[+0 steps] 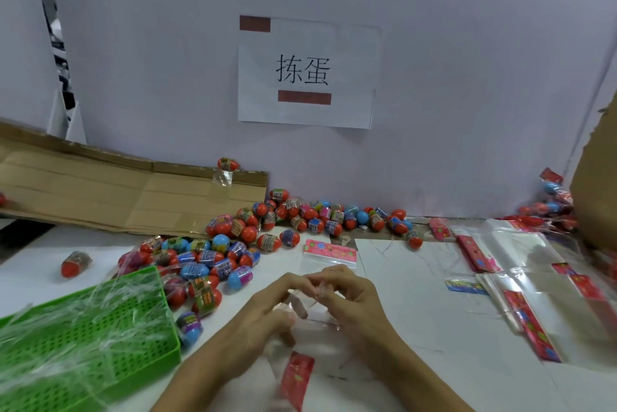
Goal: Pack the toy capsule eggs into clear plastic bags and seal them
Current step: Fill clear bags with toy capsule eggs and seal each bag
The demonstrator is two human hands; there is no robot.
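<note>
From where I watched, both hands met over the white tabletop (417, 295). The left hand (267, 305) and the right hand (350, 295) each had fingertips curled together, pinching the top edge of a clear plastic bag with a red printed header strip (297, 378); the bag hung below the fingers toward me, its red strip lowest. I could not tell whether an egg sat inside it. The heap of red and blue plastic capsule eggs (213, 254) lay left of the hands, just beside a green perforated plastic basket (83, 338) draped in film. A second bag with a pink header (330, 249) lay flat just beyond the fingertips. Stacked clear bags with red headers (521, 264) lay at right.
</note>
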